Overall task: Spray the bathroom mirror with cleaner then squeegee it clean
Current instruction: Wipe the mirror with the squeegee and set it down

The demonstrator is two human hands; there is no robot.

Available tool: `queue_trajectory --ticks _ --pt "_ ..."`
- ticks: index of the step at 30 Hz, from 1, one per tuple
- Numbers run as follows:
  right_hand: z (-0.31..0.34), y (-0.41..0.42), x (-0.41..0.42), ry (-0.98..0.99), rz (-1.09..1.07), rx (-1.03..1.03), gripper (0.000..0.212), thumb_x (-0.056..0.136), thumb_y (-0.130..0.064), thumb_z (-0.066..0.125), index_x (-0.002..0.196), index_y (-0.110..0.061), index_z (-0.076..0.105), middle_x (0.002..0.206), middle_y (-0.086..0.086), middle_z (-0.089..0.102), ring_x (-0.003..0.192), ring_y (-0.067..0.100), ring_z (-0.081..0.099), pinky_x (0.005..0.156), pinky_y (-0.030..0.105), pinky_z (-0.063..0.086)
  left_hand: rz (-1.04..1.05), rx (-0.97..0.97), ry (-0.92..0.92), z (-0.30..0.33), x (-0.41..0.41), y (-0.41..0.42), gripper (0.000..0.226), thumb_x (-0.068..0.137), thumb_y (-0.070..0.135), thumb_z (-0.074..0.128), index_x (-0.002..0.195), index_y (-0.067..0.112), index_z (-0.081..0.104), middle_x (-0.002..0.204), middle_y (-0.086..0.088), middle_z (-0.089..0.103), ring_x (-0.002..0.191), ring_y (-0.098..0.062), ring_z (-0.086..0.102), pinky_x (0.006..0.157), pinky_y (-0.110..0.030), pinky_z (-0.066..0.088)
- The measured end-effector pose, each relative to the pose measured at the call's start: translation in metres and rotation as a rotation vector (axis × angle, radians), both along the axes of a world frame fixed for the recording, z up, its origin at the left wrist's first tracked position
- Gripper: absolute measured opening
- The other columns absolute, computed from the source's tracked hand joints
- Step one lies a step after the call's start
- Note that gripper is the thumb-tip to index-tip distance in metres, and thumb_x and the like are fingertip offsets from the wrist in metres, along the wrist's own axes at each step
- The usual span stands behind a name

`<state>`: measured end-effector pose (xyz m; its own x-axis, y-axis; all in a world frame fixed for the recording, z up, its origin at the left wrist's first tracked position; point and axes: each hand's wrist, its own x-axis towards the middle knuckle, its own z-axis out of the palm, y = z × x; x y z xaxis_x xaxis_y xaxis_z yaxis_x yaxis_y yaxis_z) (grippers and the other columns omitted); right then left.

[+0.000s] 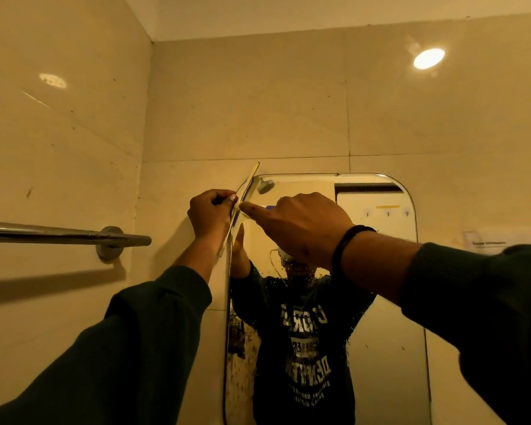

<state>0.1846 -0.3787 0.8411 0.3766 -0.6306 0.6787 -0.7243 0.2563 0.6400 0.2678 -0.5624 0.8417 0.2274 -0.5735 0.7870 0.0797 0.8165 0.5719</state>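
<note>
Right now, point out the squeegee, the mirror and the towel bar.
squeegee (248, 188): head view, on its blade, upper half.
mirror (377, 326): head view, on bare glass right of the reflection.
towel bar (43, 233): head view, on the metal rod.

Both arms are covered by long dark green sleeves (141, 326) with ribbed cuffs. A black band (347, 240) is worn at the right wrist. In the mirror's reflection, white block lettering (307, 342) is seen across the chest of the dark top.
</note>
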Motion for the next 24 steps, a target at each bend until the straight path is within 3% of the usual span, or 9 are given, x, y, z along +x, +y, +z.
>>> queue_trajectory --ticks 2,6,13,17,21,24 --pt "0.001 0.000 -0.001 0.000 -0.004 0.009 0.062 0.099 -0.018 0.045 0.154 -0.024 0.017 0.059 0.001 0.032 0.044 0.014 0.034 0.040 0.024 0.019 0.015 -0.015 0.005 -0.002 -0.002 -0.001 0.015 0.096 0.007 0.068 0.107 0.006 0.077 0.100 -0.005 0.074 0.091 -0.014 0.065 0.078 -0.017 0.052" --pt "-0.002 0.005 -0.010 -0.028 -0.019 0.035 0.062 0.099 -0.020 0.045 0.153 -0.026 0.016 0.060 0.000 0.034 0.045 0.014 0.035 0.041 0.024 0.022 0.001 -0.014 0.007 -0.001 -0.001 -0.004 0.013 0.094 0.005 0.069 0.103 0.008 0.078 0.100 -0.005 0.074 0.098 -0.020 0.069 0.092 -0.032 0.057" --pt "-0.025 0.029 -0.044 -0.052 -0.084 0.076 0.078 0.096 -0.032 0.056 0.152 -0.031 0.002 0.059 -0.005 0.028 0.043 0.009 0.031 0.038 0.022 0.022 -0.017 -0.002 -0.018 0.001 0.005 -0.008 0.014 0.091 0.004 0.072 0.096 0.014 0.079 0.094 -0.001 0.075 0.086 -0.011 0.068 0.074 -0.013 0.051" --pt "-0.018 0.034 -0.036 -0.024 -0.083 0.047 0.070 0.099 -0.034 0.052 0.151 -0.032 0.006 0.058 -0.006 0.033 0.041 0.008 0.033 0.036 0.021 0.018 -0.022 -0.018 -0.038 -0.001 0.006 -0.007 0.016 0.091 0.004 0.072 0.095 0.018 0.078 0.096 -0.001 0.075 0.082 -0.006 0.066 0.066 -0.004 0.048" --pt "-0.001 0.021 -0.011 -0.029 -0.004 0.004 0.056 0.102 -0.028 0.044 0.152 -0.030 0.019 0.056 -0.005 0.039 0.040 0.008 0.036 0.036 0.020 0.021 -0.025 -0.031 -0.025 -0.002 0.006 -0.005 0.014 0.092 0.003 0.070 0.100 0.011 0.078 0.098 -0.004 0.075 0.090 -0.016 0.070 0.085 -0.025 0.059" --pt "0.006 0.010 0.006 0.024 0.004 0.024 0.056 0.101 -0.021 0.041 0.153 -0.026 0.019 0.059 -0.001 0.039 0.043 0.011 0.037 0.038 0.023 0.023 -0.014 -0.035 -0.047 -0.002 0.006 -0.004 0.016 0.094 0.002 0.068 0.103 0.010 0.077 0.102 -0.005 0.074 0.083 -0.007 0.067 0.080 -0.017 0.058"
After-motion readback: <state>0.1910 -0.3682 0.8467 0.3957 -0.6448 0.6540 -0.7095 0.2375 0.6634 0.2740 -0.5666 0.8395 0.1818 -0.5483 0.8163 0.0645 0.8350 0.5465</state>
